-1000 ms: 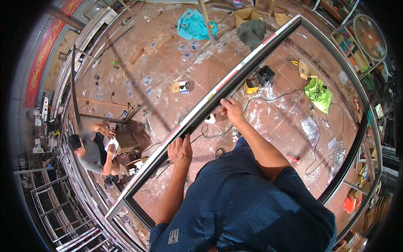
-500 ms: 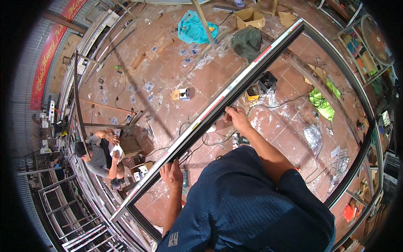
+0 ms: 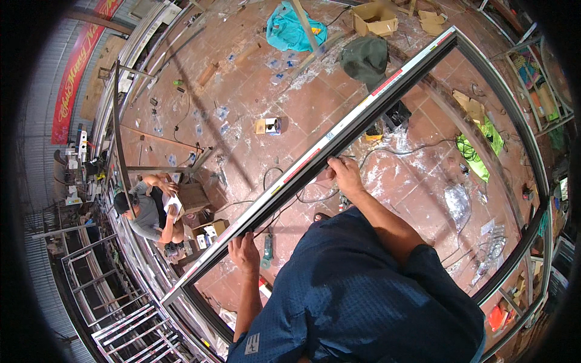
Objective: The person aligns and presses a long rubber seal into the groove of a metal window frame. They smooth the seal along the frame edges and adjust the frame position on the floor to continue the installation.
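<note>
A large rectangular metal window or door frame (image 3: 363, 115), dark inside with a white, taped outer face, surrounds my body. Its long front bar slants from lower left to upper right. My right hand (image 3: 347, 176) grips the inner edge of that bar near its middle, fingers curled and knuckles up. Lower down on the same bar, my left hand (image 3: 244, 253) holds the inner edge with its fingertips over it. The undersides of both grips are hidden. A green power tool (image 3: 267, 251) lies on the floor just right of my left hand.
At left, another person (image 3: 145, 212) crouches holding a white sheet, beside cardboard boxes (image 3: 209, 235). Metal racks and long profiles line the left side. On the tiled floor lie cables, a small box (image 3: 268, 126), a teal bag (image 3: 293, 27), a dark cloth (image 3: 364, 59) and a lime-green bag (image 3: 475, 154).
The view has shifted slightly, so floor things appear a little further right. Both hands keep their hold on the frame bar. The other person still holds the white sheet.
</note>
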`<state>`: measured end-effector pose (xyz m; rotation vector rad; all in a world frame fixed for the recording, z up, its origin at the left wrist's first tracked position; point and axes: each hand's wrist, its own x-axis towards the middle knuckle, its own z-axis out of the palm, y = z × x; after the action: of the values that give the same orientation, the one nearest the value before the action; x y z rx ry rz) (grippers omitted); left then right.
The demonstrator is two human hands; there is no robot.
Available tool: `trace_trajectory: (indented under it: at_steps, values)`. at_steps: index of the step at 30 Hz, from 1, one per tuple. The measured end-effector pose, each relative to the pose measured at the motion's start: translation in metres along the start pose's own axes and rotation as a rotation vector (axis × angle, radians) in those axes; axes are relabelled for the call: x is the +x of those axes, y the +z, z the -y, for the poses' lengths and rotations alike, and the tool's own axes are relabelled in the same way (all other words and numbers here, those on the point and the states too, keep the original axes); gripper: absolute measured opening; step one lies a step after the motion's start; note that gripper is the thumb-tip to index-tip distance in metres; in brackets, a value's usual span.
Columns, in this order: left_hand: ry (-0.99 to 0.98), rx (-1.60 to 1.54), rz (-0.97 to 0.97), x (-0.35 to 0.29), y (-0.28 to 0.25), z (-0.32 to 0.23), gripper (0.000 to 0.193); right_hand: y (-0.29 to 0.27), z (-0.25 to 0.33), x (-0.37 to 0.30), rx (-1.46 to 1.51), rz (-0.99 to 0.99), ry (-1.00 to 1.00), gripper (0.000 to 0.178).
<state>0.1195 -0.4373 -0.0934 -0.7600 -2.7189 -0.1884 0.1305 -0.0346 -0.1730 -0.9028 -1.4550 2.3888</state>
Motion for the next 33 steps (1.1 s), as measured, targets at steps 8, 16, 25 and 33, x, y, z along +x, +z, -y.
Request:
trace_trajectory:
  at_steps: [8,16,25,33]
  values:
    - [0.004,0.000,-0.012,0.003,0.000,0.000,0.014,-0.007,0.002,0.000,0.055,0.057,0.032,0.033]
    - [0.010,0.000,-0.006,0.009,0.000,-0.002,0.017,-0.007,0.007,0.010,-0.180,-0.066,-0.097,0.038]
    - [0.005,-0.023,0.005,0.005,0.003,0.002,0.014,-0.024,0.037,0.006,-0.088,-0.063,-0.097,0.029]
    - [0.013,-0.051,-0.030,0.008,0.002,-0.003,0.013,-0.023,0.025,0.017,-0.089,-0.094,-0.085,0.027]
